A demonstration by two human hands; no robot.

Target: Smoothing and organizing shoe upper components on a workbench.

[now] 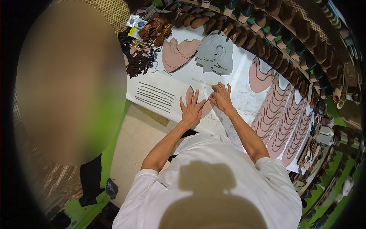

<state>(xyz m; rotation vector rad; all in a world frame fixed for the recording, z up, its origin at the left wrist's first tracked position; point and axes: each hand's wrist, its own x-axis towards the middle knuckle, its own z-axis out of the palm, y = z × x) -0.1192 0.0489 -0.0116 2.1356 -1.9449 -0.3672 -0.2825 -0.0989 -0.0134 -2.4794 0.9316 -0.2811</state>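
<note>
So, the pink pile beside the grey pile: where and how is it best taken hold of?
Probably by its lower right edge, coming from the near side. The pink pile lies flat in overlapping layers; that edge faces the left hand, while the grey pile crowds its upper right.
</note>
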